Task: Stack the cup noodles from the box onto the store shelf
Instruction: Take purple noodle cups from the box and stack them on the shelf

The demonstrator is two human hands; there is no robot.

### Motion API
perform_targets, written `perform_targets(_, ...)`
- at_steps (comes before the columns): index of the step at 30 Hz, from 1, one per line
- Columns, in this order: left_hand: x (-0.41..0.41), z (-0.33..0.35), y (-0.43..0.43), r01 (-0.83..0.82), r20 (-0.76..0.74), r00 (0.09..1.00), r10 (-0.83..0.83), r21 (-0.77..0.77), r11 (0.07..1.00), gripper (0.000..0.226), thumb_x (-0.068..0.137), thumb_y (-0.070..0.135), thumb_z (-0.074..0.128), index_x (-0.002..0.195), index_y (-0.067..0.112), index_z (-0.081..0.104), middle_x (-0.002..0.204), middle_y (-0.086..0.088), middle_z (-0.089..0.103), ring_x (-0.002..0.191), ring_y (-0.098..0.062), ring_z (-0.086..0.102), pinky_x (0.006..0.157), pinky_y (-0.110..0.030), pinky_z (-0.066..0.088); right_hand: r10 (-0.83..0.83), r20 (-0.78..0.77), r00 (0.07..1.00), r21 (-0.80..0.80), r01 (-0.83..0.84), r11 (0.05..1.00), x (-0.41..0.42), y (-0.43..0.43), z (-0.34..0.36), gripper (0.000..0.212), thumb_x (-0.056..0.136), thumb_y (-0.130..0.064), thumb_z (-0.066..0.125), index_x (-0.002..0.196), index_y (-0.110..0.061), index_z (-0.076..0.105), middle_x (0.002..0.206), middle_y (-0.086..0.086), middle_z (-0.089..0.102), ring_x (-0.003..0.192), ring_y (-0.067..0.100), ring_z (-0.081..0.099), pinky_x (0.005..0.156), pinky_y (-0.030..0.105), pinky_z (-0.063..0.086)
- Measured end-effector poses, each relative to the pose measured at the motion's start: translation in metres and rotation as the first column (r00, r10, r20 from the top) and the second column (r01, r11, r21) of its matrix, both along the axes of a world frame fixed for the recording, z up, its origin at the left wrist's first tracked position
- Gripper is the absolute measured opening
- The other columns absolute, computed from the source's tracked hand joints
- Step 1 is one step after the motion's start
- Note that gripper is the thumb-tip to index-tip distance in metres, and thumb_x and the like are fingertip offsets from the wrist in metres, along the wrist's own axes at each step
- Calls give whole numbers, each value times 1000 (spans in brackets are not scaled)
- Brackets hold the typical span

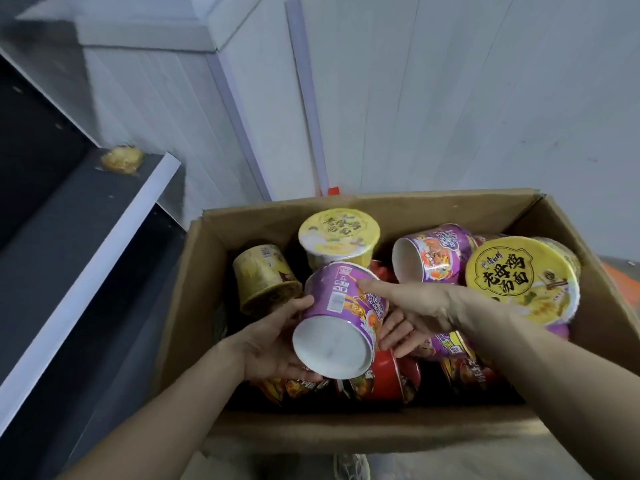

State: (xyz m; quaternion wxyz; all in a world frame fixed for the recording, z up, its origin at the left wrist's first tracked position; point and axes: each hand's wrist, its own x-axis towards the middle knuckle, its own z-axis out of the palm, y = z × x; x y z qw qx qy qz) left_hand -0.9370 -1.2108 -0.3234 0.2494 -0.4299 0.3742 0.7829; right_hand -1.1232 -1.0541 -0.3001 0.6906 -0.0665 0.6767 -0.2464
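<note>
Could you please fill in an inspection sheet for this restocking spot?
Surface: dark shelf with a white front edge, to the left of the box.
Job's things: open cardboard box of jumbled cups. A purple cup is lifted, base towards the camera. Yellow cups and red cups lie inside.
Clutter: blurred yellow item at the shelf's far end.
Hands: left hand and right hand both hold the purple cup, with the right fingers beneath it.
Cables: nothing seen.
Surroundings: white panelled wall behind, shoe below the box, orange patch at right.
</note>
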Motion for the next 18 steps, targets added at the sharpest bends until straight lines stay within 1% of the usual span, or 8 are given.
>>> perform_targets(2, 13, 4, -4, -11, -43, 999, 10, -10, 1000, 97, 45, 45, 92, 129, 12, 56, 121, -18, 66, 112, -36, 64, 90, -50, 54, 30, -3, 1000, -44, -30, 999, 11, -8, 2, 67, 84, -63, 52, 123, -9, 56, 119, 23, 63, 107, 32, 64, 90, 46, 54)
perform_targets(5, 20, 20, -10, 90, -68, 992, -102, -158, 983, 80, 57, 36, 86, 129, 22, 53, 127, -12, 63, 116, -34, 61, 95, -53, 51, 17, -69, 997, -156, -28, 987, 21, -21, 7, 39, 81, -43, 70, 112, -24, 55, 120, 18, 63, 107, 31, 64, 91, 45, 53)
perform_targets(7, 20, 33, -14, 153, -26, 986, -167, -291, 944, 76, 60, 36, 88, 126, 29, 49, 127, -8, 60, 116, -30, 59, 93, -52, 53, 8, -99, 995, -221, -30, 975, 23, -31, 13, 37, 79, -27, 76, 106, -30, 51, 115, 10, 67, 107, 26, 64, 91, 39, 53)
perform_targets(8, 21, 37, -16, 162, -11, 984, -177, -340, 926, 76, 63, 38, 88, 126, 30, 47, 126, -6, 60, 115, -27, 59, 92, -51, 54, 44, -114, 992, -234, -70, 970, 22, -35, 16, 39, 77, -19, 77, 108, -24, 52, 111, 6, 68, 104, 22, 65, 89, 36, 53)
perform_targets(10, 25, 47, -20, 178, -8, 980, -199, -405, 897, 75, 64, 38, 84, 127, 33, 44, 126, -1, 60, 116, -23, 58, 95, -50, 52, 140, -150, 979, -242, -174, 955, 25, -42, 25, 34, 74, -3, 72, 102, -10, 54, 90, 4, 67, 82, 16, 63, 75, 32, 51)
perform_targets(13, 35, 62, -24, 240, -27, 956, -291, -500, 832, 78, 63, 35, 86, 123, 43, 36, 126, 8, 58, 116, -15, 56, 101, -47, 49, 169, -253, 953, -196, -221, 955, 31, -48, 40, 27, 66, 8, 59, 87, -5, 50, 56, 5, 46, 44, 11, 45, 47, 23, 35)
perform_targets(16, 45, 76, -30, 249, -39, 941, -337, -596, 764, 88, 66, 29, 88, 129, 41, 27, 124, 13, 57, 115, -8, 56, 103, -39, 48, 196, -294, 935, -201, -261, 944, 37, -56, 56, 40, 57, 5, 61, 96, 0, 58, 52, 5, 47, 39, 13, 40, 43, 23, 30)
perform_targets(18, 54, 85, -35, 204, -70, 942, -330, -661, 722, 100, 65, 27, 90, 141, 32, 25, 128, 13, 56, 115, -5, 57, 101, -33, 49, 115, -240, 964, -280, -182, 942, 41, -64, 66, 48, 68, 15, 58, 112, -4, 57, 53, 0, 57, 44, 10, 50, 39, 20, 37)
